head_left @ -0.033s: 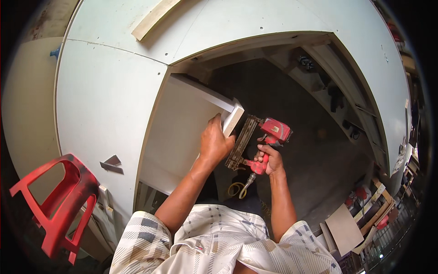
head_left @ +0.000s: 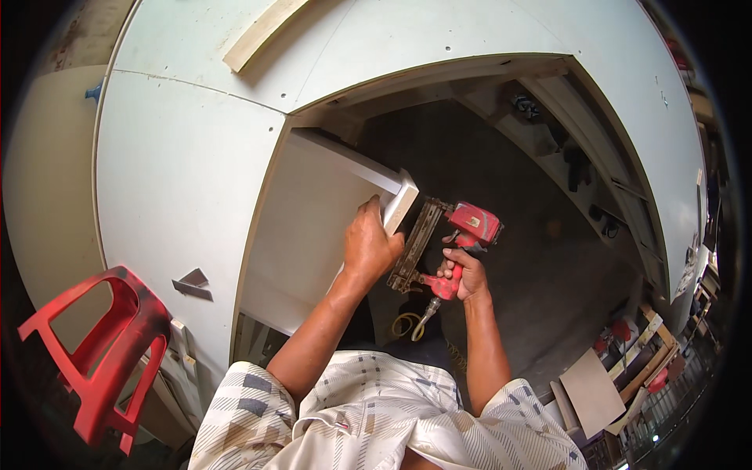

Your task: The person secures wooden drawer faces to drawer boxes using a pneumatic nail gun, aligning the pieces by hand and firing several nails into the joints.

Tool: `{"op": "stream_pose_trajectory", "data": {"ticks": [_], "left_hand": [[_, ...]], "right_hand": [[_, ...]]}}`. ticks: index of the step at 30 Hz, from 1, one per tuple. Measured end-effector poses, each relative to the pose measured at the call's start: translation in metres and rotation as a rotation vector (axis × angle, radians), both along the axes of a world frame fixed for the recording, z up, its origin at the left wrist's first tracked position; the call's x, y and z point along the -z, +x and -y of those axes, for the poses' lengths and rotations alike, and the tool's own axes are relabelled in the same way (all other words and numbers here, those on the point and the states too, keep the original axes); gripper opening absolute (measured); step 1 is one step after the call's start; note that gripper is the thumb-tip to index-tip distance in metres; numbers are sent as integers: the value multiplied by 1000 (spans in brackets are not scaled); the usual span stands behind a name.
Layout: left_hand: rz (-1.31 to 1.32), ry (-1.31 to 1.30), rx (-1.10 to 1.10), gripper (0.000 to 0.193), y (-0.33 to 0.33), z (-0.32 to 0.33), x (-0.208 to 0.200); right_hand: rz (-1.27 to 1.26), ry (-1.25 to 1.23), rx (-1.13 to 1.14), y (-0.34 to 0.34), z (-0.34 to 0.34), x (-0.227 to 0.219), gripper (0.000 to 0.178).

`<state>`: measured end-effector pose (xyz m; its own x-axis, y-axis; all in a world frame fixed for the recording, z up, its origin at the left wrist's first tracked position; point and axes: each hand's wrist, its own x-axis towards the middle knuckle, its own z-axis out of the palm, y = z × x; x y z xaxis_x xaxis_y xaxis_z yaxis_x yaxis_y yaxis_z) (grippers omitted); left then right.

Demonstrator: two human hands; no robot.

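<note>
My left hand (head_left: 372, 244) grips the end of a white board (head_left: 402, 205) at the left side of the dark opening. Its fingers wrap over the edge, with the thumb on the near side. Behind it spreads a pale panel (head_left: 294, 211). My right hand (head_left: 466, 274) is closed round the handle of a red nail gun (head_left: 473, 225). The gun's long metal magazine (head_left: 417, 244) points toward the board end, close by my left hand. A hose fitting (head_left: 427, 317) joins the bottom of the gun's handle, with a yellow coiled hose below it.
A large white surface (head_left: 188, 180) surrounds the opening. On it lie a wooden strip (head_left: 265, 33) and some small grey offcuts (head_left: 193, 284). A red plastic stool (head_left: 125, 313) rests at the left. Wood scraps and a brown board (head_left: 591, 392) are piled at the lower right.
Both hands, the board and the nail gun keep their places. Only a very slight shift of the whole view shows.
</note>
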<state>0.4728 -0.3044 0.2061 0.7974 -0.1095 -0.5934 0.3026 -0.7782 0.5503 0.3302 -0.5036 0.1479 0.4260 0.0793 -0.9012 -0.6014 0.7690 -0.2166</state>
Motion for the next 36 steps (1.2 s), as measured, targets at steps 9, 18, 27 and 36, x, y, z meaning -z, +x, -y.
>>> {"op": "stream_pose_trajectory", "data": {"ticks": [9,18,27,36], "left_hand": [[35,39,137,72,2,6,-11],[38,28,90,69,1,6,-8],[80,24,69,67,-2,6,-8],[76,-19,57,61,2,1,-5]], "right_hand": [[-126,37,-28,11,4,12,33],[-98,110,11,16,-5,8,33],[-51,18,-2,1,9,-46,35],[-108,72,-40,21,-12,-49,34]]}}
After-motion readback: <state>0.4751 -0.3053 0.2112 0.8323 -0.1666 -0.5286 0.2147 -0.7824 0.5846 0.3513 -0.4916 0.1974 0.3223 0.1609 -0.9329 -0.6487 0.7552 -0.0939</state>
